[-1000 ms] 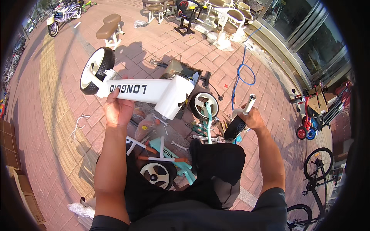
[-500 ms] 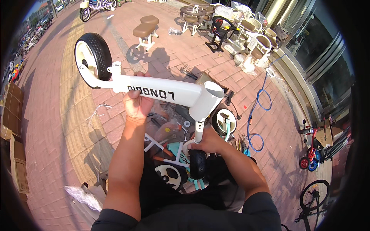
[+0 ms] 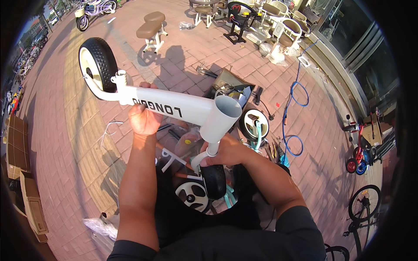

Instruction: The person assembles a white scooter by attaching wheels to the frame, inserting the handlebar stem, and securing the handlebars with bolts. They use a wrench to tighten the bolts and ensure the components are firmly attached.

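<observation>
Across the middle lies a white balance bike frame [image 3: 191, 106] with dark lettering; my left hand [image 3: 145, 119] is closed round its main tube. A rear wheel [image 3: 106, 65] with black tyre and cream rim is fitted at its left end. At the other end, the wide head tube [image 3: 217, 119] is tilted, its open top facing up. My right hand [image 3: 228, 150] grips a white fork [image 3: 198, 161] just below it. The fork's stem goes up into the head tube, with a short piece showing. A small front wheel [image 3: 214, 182] hangs from the fork.
Beneath the frame are another wheel [image 3: 191, 195], teal bike parts and plastic bags. A tool box [image 3: 235, 80] stands ahead, beside a cream-rimmed wheel [image 3: 254, 124]. Blue hose [image 3: 285, 115] coils at the right. Brown seats [image 3: 148, 30] and cartons [image 3: 17, 148] stand farther out.
The head tube and fork have come closer together: less of the fork's stem shows between them. The front wheel has turned and shifted left. Both hands keep their hold.
</observation>
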`<state>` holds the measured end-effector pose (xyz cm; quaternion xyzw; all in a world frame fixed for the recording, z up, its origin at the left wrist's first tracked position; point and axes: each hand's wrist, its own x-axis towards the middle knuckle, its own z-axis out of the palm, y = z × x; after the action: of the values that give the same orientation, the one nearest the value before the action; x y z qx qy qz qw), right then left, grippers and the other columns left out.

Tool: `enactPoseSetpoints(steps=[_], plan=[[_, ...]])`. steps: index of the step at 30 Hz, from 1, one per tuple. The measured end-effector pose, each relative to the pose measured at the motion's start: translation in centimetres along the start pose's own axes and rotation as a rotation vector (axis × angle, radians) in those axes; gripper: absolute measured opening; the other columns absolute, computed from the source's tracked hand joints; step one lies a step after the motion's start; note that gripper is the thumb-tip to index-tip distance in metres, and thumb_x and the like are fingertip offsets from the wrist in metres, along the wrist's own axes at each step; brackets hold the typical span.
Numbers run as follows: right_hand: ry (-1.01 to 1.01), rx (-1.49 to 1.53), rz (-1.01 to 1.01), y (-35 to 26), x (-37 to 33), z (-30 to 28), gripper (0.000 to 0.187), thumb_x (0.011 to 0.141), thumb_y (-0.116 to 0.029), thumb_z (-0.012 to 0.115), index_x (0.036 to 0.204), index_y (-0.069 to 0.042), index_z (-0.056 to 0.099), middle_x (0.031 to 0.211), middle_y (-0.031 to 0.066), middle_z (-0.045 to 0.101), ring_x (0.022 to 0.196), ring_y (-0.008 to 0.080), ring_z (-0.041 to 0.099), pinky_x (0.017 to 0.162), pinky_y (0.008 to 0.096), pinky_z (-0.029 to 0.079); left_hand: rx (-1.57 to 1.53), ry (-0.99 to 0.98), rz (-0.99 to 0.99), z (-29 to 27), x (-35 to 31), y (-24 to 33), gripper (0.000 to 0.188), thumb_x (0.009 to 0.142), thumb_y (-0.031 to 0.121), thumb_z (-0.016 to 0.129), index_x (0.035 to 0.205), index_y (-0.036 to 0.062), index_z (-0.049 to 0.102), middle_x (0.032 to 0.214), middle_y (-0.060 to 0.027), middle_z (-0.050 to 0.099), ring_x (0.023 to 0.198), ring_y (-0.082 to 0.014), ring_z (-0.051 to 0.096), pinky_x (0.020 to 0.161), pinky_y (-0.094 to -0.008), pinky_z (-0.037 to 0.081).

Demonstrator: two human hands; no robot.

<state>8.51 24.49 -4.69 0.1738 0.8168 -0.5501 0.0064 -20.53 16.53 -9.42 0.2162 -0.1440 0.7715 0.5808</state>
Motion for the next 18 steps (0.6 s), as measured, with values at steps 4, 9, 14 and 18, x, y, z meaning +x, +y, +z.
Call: enactPoseSetpoints(steps=[4, 9, 14, 18], plan=[[0.05, 0.037, -0.313, -0.7, -0.3, -1.1, 0.054, 0.065, -0.019, 0.09, 0.112, -0.002, 0.068, 0.109, 0.0118, 0.07, 0.106, 0.0254, 0.066, 0.094, 0.0392, 0.053, 0.055, 0.07, 0.035, -0.2, 0.2, -1.7, 0.062, 0.073, -0.014, 0.065, 0.132, -0.0016, 0.051, 0.13, -0.0183, 0.062, 0.132, -0.0332, 0.057, 0.113, -0.0506, 0.049], [-0.018, 0.382, -0.319, -0.7, -2.4, -2.3, 0.089, 0.064, -0.041, 0.097, 0.132, -0.002, 0.054, 0.118, 0.0073, 0.065, 0.11, 0.0211, 0.062, 0.094, 0.0394, 0.052, 0.114, 0.103, -0.009, -0.8, 0.6, -3.1, 0.065, 0.069, -0.011, 0.071, 0.13, 0.0005, 0.052, 0.125, -0.0147, 0.062, 0.129, -0.0311, 0.057, 0.113, -0.0488, 0.047], [0.051, 0.676, -0.483, -0.8, -3.7, -2.2, 0.097, 0.071, -0.069, 0.081, 0.133, -0.001, 0.052, 0.117, 0.0078, 0.067, 0.108, 0.0189, 0.063, 0.092, 0.0363, 0.052, 0.071, 0.121, -0.044, -1.9, 0.6, -3.7, 0.067, 0.063, -0.01, 0.074, 0.126, 0.0006, 0.053, 0.126, -0.0145, 0.061, 0.127, -0.0319, 0.058, 0.113, -0.0479, 0.047], [0.347, 0.28, -0.618, -0.2, -3.1, -2.4, 0.061, 0.087, -0.053, 0.079, 0.117, -0.002, 0.064, 0.102, 0.0081, 0.073, 0.091, 0.0173, 0.069, 0.083, 0.0341, 0.056, 0.073, 0.192, -0.046, -3.0, 0.4, -4.3, 0.065, 0.066, -0.011, 0.072, 0.127, -0.001, 0.054, 0.128, -0.0162, 0.063, 0.126, -0.0333, 0.06, 0.113, -0.0494, 0.047]])
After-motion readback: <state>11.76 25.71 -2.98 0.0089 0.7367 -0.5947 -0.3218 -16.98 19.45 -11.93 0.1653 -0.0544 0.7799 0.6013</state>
